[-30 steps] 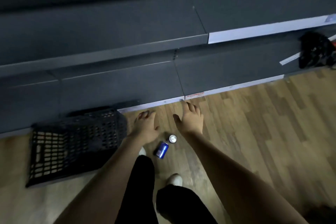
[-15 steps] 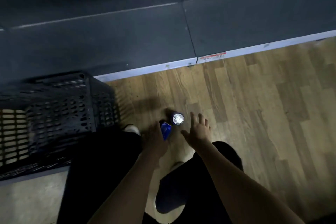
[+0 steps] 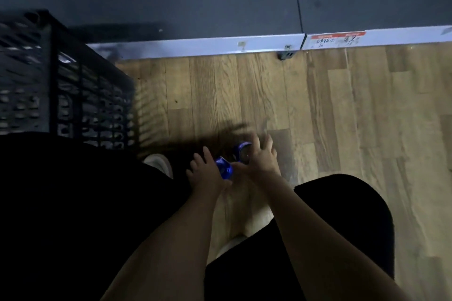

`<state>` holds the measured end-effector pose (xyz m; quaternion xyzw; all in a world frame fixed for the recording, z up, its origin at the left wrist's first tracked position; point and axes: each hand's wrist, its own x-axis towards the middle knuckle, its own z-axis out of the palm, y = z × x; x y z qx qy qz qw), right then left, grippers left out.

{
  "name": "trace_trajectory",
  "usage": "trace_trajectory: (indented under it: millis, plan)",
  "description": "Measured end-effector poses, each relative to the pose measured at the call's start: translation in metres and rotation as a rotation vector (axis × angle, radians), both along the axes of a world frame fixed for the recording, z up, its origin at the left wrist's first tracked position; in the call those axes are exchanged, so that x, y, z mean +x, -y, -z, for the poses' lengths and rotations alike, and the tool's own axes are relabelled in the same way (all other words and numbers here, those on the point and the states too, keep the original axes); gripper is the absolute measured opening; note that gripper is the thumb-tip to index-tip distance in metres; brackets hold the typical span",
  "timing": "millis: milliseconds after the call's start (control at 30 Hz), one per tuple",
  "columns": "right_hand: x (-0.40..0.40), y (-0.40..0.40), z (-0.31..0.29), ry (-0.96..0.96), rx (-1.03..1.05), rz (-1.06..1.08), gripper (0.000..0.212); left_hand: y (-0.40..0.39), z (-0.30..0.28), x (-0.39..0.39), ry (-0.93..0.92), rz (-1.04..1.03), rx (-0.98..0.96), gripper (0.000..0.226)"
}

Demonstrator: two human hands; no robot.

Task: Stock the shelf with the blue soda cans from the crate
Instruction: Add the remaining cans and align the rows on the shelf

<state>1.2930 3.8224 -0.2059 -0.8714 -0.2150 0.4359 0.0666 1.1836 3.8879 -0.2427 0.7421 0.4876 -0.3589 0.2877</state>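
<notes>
Head view — each hand grips a blue can: left hand [image 3: 206,173], right hand [image 3: 260,160].

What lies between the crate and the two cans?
In the head view, bare wood floor and a shoe tip lie between the crate and the cans.

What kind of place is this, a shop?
Probably a shop aisle: a dark shelf unit with a red-and-white price label on its edge strip, a black plastic crate beside it, and blue soda cans on the wooden floor.
</notes>
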Motion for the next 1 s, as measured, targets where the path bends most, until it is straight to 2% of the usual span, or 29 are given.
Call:
trace_trajectory:
  millis: [167,333,433,533,600,800,1000]
  plan:
    - [0.001,-0.007,0.022,0.008,0.003,-0.098,0.112,0.006,0.03,-0.005,-0.032,0.111,0.029,0.123]
    - [-0.005,-0.007,0.036,0.023,-0.017,-0.113,0.118,0.021,0.043,-0.014,-0.013,0.096,0.062,0.123]
    - [-0.004,-0.006,0.039,0.063,-0.007,-0.103,0.109,0.022,0.046,-0.013,0.01,0.084,0.112,0.111]
    - [-0.003,-0.006,0.037,0.055,0.024,-0.063,0.089,0.028,0.046,-0.011,0.048,0.135,0.213,0.086]
    - [-0.004,-0.007,0.035,0.06,0.03,-0.062,0.084,0.031,0.047,-0.01,0.065,0.146,0.221,0.076]
    - [-0.004,-0.012,0.027,0.047,0.046,-0.062,0.07,0.025,0.034,-0.003,0.126,0.028,0.182,0.076]
    - [0.011,-0.032,-0.028,0.118,0.044,-0.032,0.058,-0.008,-0.036,0.021,0.183,0.145,0.255,0.067]
